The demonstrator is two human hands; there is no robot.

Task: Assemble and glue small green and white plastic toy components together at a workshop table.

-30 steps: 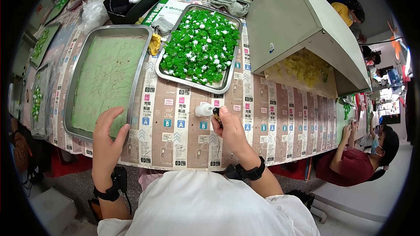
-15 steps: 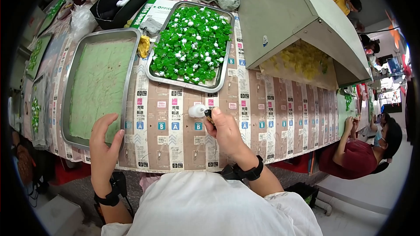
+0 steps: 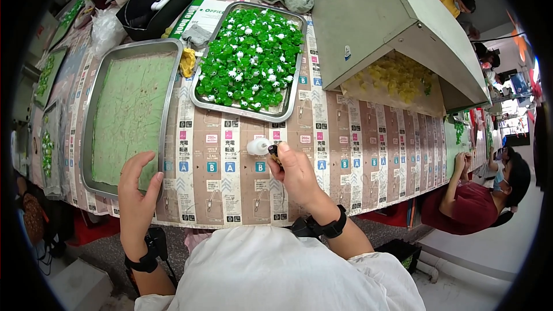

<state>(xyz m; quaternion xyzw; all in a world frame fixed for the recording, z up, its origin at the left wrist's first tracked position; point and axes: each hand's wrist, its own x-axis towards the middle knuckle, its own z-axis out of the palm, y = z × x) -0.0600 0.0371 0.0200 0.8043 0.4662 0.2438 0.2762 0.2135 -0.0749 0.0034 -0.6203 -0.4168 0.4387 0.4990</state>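
Observation:
My right hand (image 3: 299, 177) is closed round a small black-and-gold cylinder (image 3: 273, 152), held between thumb and fingers over the table. Touching or just beside its far end is a small white rounded piece (image 3: 257, 146), perhaps a bottle top; I cannot tell whether the two are joined. My left hand (image 3: 137, 187), fingers curved and apart with nothing in them, is at the near right corner of a metal tray lined with green cloth (image 3: 135, 98). Beyond my right hand, a second metal tray (image 3: 282, 116) holds a heap of green translucent pieces with white eye-like balls (image 3: 250, 60).
A grey metal hood (image 3: 368, 29) stands at the right, with yellow pieces (image 3: 397, 78) under it. At the back left are a black box (image 3: 155, 14), a plastic bag (image 3: 108, 31) and a yellow cloth (image 3: 188, 62). A co-worker in dark red (image 3: 466, 207) sits farther right.

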